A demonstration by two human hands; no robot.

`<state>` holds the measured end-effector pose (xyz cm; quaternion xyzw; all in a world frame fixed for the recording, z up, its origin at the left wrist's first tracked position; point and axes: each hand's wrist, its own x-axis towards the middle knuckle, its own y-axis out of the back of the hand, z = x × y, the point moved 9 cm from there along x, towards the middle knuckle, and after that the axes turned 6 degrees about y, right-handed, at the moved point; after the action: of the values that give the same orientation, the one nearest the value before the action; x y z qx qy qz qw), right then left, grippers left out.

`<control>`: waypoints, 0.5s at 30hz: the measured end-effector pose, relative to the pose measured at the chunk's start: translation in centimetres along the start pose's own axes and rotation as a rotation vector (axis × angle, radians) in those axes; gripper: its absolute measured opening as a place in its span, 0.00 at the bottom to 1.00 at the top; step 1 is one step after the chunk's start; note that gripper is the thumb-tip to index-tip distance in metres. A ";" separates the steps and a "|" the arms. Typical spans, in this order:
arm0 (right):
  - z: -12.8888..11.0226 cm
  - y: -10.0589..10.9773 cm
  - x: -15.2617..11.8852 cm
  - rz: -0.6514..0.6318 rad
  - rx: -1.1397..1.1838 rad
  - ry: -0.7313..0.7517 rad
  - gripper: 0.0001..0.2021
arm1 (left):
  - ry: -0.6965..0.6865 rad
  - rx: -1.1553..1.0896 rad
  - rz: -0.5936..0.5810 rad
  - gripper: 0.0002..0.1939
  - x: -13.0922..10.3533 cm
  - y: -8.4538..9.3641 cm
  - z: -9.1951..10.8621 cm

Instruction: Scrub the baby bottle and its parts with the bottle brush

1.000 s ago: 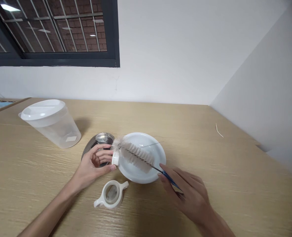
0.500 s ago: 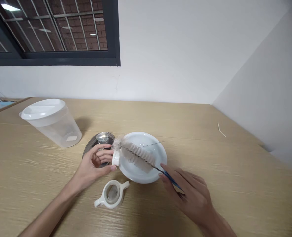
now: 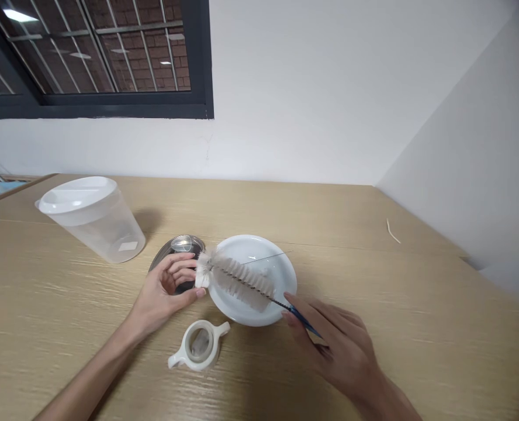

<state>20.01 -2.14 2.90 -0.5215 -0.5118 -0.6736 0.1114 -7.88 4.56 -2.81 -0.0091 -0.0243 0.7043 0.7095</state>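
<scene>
My left hand (image 3: 161, 295) holds a small white round piece (image 3: 202, 278) between thumb and fingers. The tip of a white bristle brush (image 3: 244, 282) covers part of that piece. My right hand (image 3: 338, 342) is closed on the brush's blue handle (image 3: 304, 321). Beneath the brush lies a white bowl (image 3: 281, 266), with a thin wire across its far side. A metal lid (image 3: 156, 259) with a clear knob is partly hidden behind my left hand. Nearer to me sits a white two-handled strainer (image 3: 199, 345).
A translucent pitcher (image 3: 106, 225) with a white lid stands at the left on the wooden table (image 3: 408, 327). A thin pale strip (image 3: 392, 231) lies at the right. Behind are a wall and a barred window (image 3: 110, 52).
The brush head has shifted slightly left and now hides more of the white piece. My left hand has turned a little with the piece still held.
</scene>
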 end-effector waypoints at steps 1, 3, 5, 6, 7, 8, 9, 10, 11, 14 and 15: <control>0.1 0.0 -0.1 -0.002 -0.006 -0.004 0.15 | -0.014 0.012 0.017 0.31 0.0 0.1 0.2; 0.3 0.1 -0.2 0.003 -0.027 -0.021 0.15 | -0.049 0.067 0.045 0.30 0.0 0.3 0.6; 0.4 0.1 -0.3 0.013 -0.037 -0.036 0.15 | -0.091 0.168 0.067 0.28 -0.1 0.3 1.1; 0.4 0.1 -0.3 0.017 -0.035 -0.038 0.15 | -0.116 0.232 0.076 0.26 -0.1 0.4 1.3; 0.3 0.0 -0.3 0.020 -0.028 -0.035 0.15 | -0.144 0.297 0.085 0.24 -0.2 0.4 1.6; 0.2 -0.2 -0.4 0.019 -0.018 -0.029 0.16 | -0.174 0.355 0.098 0.23 -0.3 0.4 1.9; 0.0 -0.4 -0.4 0.007 -0.007 -0.016 0.16 | -0.200 0.394 0.110 0.22 -0.4 0.4 2.1; -0.2 -0.6 -0.3 -0.006 -0.003 -0.002 0.16 | -0.218 0.407 0.120 0.21 -0.4 0.4 2.3; -0.3 -0.7 -0.3 -0.018 -0.009 0.012 0.16 | -0.222 0.392 0.124 0.21 -0.5 0.5 2.3; -0.3 -0.7 -0.3 -0.023 -0.097 0.020 0.15 | -0.161 0.290 0.106 0.22 -0.4 0.5 1.6; -0.2 -0.5 -0.3 -0.011 -0.131 0.012 0.15 | -0.138 0.276 0.102 0.22 -0.4 0.4 1.4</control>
<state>19.67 -2.23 2.41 -0.5209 -0.4688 -0.7093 0.0761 -8.39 4.14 -1.45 0.1356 0.0244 0.7351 0.6639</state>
